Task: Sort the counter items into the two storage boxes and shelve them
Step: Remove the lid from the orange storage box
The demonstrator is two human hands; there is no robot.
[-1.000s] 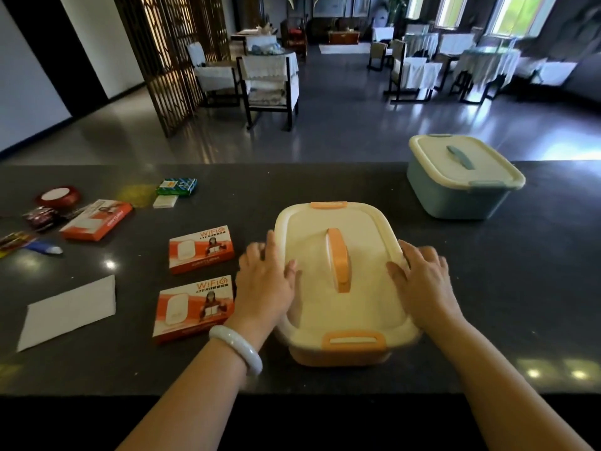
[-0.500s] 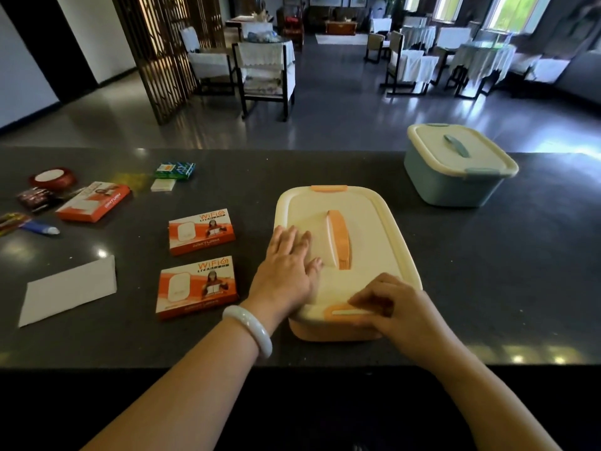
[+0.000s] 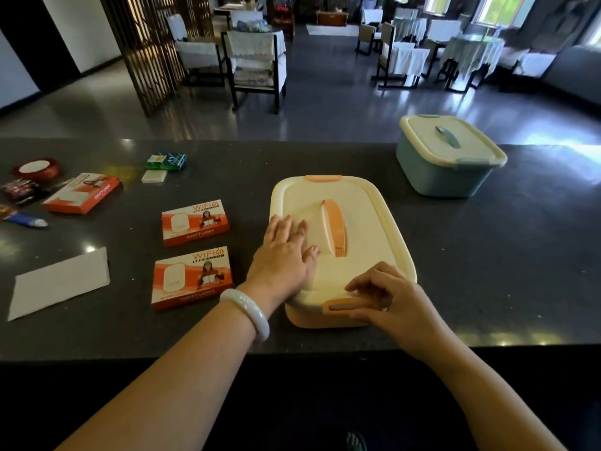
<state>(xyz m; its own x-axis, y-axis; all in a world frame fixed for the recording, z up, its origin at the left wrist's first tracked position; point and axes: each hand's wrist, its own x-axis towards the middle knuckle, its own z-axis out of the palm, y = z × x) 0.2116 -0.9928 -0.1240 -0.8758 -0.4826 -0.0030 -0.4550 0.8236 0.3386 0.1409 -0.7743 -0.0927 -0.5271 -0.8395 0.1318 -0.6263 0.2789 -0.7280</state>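
Orange box (image 3: 364,222) at counter (image 3: 487,271) near edge, cream lid on, orange handle lying flat, clasps front and back. Blue box (image 3: 445,164) beyond it to right, lidded. Two WiFi cartons (image 3: 194,222) just left of orange box; third carton, tape roll, paper sheet farther left. Left hand (image 3: 283,258) flat on lid, fingers straight. Right hand (image 3: 390,297) curled round front clasp (image 3: 344,305).

I see a dark speckled counter (image 3: 487,255), glossy grey floor (image 3: 325,102) beyond, white-draped dining chairs (image 3: 257,56), covered tables (image 3: 471,50), a wooden lattice screen (image 3: 143,43), bright windows (image 3: 497,4).
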